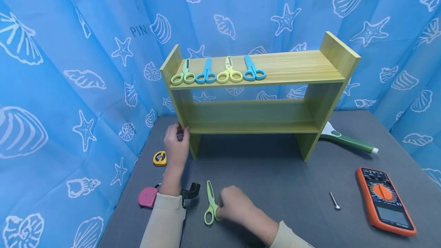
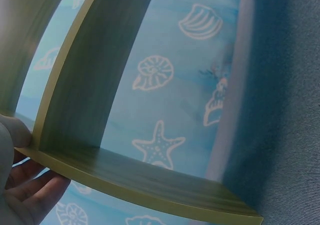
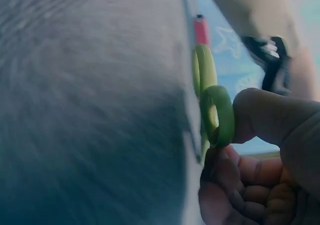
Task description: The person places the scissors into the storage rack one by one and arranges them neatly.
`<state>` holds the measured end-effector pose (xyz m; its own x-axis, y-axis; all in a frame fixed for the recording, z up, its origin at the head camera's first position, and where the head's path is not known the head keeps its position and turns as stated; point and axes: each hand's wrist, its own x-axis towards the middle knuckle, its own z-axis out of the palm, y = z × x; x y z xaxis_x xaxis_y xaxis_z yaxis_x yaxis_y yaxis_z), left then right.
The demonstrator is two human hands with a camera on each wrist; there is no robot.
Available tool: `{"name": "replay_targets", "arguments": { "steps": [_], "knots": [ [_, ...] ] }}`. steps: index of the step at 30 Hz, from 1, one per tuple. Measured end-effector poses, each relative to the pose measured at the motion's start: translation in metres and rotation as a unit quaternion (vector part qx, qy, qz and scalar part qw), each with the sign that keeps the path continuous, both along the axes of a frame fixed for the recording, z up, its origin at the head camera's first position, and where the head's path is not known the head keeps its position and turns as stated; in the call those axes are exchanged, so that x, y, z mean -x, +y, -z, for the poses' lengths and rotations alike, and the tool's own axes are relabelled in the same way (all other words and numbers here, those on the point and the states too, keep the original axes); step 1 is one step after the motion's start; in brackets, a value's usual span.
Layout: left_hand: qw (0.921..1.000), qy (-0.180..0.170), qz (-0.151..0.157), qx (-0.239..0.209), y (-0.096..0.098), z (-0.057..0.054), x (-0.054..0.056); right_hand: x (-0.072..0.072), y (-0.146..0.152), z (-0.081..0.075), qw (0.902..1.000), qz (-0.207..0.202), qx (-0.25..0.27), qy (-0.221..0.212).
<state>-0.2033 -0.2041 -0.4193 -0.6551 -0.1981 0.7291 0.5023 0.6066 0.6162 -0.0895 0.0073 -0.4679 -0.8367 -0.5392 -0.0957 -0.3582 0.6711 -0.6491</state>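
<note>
In the head view, my left hand [image 1: 177, 142] grips the left side panel of a small wooden shelf [image 1: 255, 117]. The left wrist view shows the thumb and fingers on either side of the panel's edge [image 2: 115, 188]. Nearer the front, my right hand [image 1: 237, 206] pinches a handle loop of green scissors [image 1: 211, 196], whose blades point toward the shelf. In the right wrist view the scissors [image 3: 226, 120] are low over the dark tabletop; I cannot tell if they touch it. Along the shelf's top lie light green scissors [image 1: 186, 72], yellow scissors [image 1: 229, 72] and two blue pairs [image 1: 208, 72].
A yellow tape measure [image 1: 160, 158] and a pink one [image 1: 148, 197] lie by my left arm. To the right are a bolt [image 1: 334, 201], an orange multimeter [image 1: 386, 200] and a green-handled tool [image 1: 348, 141], partly behind the shelf. A blue shell-patterned curtain [image 1: 241, 18] hangs behind.
</note>
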Motion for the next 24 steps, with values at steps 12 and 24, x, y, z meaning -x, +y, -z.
{"name": "replay_targets", "arguments": {
  "steps": [12,24],
  "knots": [
    [1.0000,-0.008,0.001,-0.004,0.001,-0.002,-0.002,-0.009,0.062,-0.065,0.9964,0.024,0.078,0.020],
    [0.9999,-0.009,0.005,-0.005,0.001,0.000,-0.002,-0.020,0.120,-0.132,0.9830,0.134,0.109,0.063]
  ]
}}
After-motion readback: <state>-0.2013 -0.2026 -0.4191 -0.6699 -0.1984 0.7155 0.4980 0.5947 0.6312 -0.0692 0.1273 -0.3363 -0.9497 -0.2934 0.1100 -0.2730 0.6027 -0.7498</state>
